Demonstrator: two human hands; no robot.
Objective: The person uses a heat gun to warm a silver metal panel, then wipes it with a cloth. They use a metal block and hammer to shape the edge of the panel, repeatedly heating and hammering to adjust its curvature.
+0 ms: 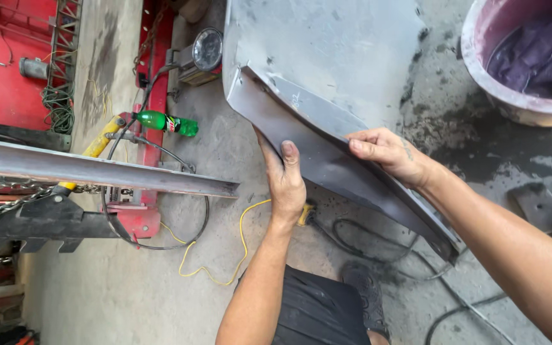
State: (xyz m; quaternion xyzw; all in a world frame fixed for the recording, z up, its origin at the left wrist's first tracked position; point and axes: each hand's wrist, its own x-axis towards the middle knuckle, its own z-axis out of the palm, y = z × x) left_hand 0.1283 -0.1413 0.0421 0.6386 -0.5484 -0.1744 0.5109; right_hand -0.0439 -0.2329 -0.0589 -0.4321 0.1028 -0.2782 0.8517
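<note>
Over a stained concrete floor (161,281), a grey metal panel (327,70) is held up, its folded edge slanting down to the right. The left hand (287,182) clasps that edge from below (thumb on top); the right hand (388,153) grips it higher, just beside.

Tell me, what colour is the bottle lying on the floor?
The bottle is green with a dark cap end, seen best in the head view, left of the hands.

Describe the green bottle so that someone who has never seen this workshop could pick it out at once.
Start at the red machine frame standing on the concrete floor at upper left, beyond the long grey steel beam. The green bottle lies on its side against that frame, just right of a yellow handle. It is the only green, see-through thing among red, grey and black metal.
</note>
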